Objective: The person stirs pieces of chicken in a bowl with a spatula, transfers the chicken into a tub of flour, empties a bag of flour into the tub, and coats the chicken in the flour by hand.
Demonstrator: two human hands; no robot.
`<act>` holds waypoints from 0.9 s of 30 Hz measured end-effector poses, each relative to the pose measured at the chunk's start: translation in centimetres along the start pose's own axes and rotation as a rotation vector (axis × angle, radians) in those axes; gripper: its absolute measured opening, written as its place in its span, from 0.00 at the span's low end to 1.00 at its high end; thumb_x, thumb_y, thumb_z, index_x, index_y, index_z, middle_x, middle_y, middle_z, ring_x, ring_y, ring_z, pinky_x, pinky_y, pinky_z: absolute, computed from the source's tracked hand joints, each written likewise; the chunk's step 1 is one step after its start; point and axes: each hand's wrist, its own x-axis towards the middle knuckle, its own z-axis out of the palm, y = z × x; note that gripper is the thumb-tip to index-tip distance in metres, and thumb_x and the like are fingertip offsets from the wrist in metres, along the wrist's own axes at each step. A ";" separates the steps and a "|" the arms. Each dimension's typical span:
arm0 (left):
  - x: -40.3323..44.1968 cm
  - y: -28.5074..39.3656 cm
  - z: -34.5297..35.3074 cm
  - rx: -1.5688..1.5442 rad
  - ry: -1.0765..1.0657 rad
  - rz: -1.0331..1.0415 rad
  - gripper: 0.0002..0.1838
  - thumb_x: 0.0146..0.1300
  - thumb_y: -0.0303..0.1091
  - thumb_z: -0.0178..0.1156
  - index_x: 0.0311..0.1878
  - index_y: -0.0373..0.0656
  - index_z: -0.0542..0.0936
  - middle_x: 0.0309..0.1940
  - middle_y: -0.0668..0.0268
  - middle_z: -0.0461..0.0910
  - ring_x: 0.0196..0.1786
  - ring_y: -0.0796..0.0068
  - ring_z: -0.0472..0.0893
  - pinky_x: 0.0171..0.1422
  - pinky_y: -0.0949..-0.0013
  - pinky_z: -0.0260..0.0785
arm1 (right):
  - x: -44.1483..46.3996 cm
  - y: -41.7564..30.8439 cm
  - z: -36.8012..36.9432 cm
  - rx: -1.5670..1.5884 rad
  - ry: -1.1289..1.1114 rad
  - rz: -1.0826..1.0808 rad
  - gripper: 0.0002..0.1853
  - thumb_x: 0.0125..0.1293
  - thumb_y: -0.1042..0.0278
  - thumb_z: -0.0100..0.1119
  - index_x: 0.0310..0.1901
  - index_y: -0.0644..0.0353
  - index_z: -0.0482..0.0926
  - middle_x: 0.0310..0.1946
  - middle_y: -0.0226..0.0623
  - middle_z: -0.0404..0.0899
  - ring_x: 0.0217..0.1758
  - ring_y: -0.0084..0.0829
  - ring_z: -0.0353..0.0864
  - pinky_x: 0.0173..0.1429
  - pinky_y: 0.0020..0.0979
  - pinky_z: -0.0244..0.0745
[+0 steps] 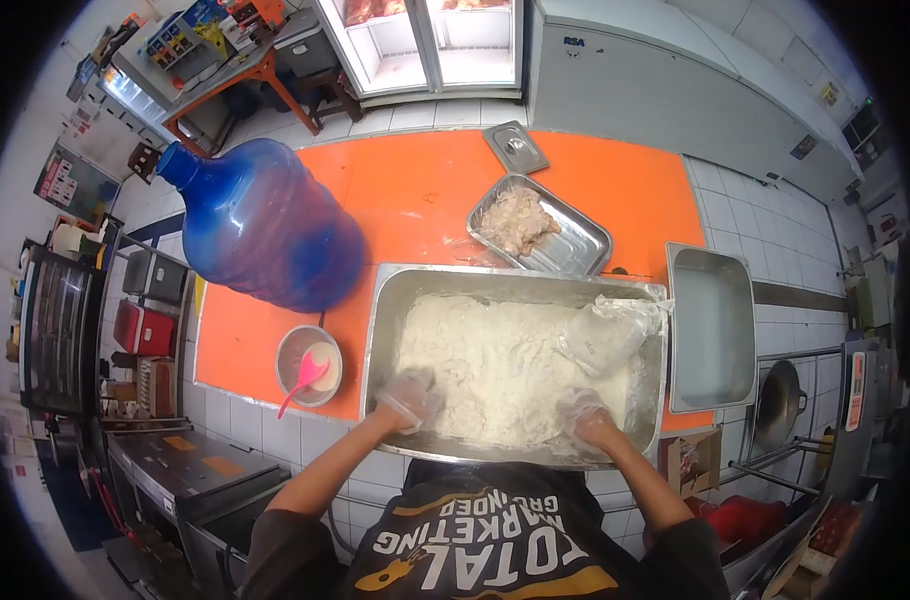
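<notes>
A large steel tray [520, 283] full of pale flour [485, 350] lies before me at the table's front edge. At the flour's left side rests my left hand [412, 398], in a clear plastic glove dusted white. My right hand [587, 416], gloved the same way, touches the flour near the front right. The loose gloves and the flour hide the fingers of both hands. A clear plastic bag [607, 335] with whitish contents sits on the flour at the back right, apart from my hands.
Behind the tray, a smaller steel pan [585, 235] holds raw, battered-looking meat [518, 222], with a steel lid [516, 147] beyond it. An empty-looking deep pan [713, 330] stands right. At left are a big blue water jug [275, 225] and a bowl [325, 345] with a pink spoon [310, 372].
</notes>
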 end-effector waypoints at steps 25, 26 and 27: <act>7.4 5.6 5.5 0.281 0.550 0.795 0.18 0.60 0.44 0.53 0.45 0.39 0.77 0.48 0.50 0.78 0.55 0.53 0.76 0.66 0.42 0.57 | 6.4 -7.7 -10.0 0.081 0.163 -0.163 0.14 0.62 0.72 0.47 0.45 0.69 0.78 0.47 0.56 0.78 0.50 0.48 0.79 0.57 0.41 0.73; 6.9 4.8 5.8 0.112 0.447 0.907 0.18 0.60 0.44 0.54 0.45 0.39 0.77 0.46 0.50 0.79 0.54 0.51 0.76 0.66 0.44 0.58 | 5.3 -7.2 -9.2 -0.009 -0.003 -0.224 0.13 0.60 0.73 0.47 0.43 0.69 0.78 0.45 0.56 0.79 0.48 0.48 0.79 0.56 0.41 0.74; 5.7 5.1 4.5 0.112 0.442 0.914 0.18 0.60 0.44 0.54 0.45 0.39 0.77 0.46 0.50 0.79 0.54 0.51 0.76 0.66 0.44 0.58 | 4.4 -7.0 -7.7 0.072 0.016 -0.222 0.12 0.59 0.73 0.48 0.40 0.68 0.79 0.42 0.55 0.79 0.47 0.48 0.80 0.55 0.41 0.74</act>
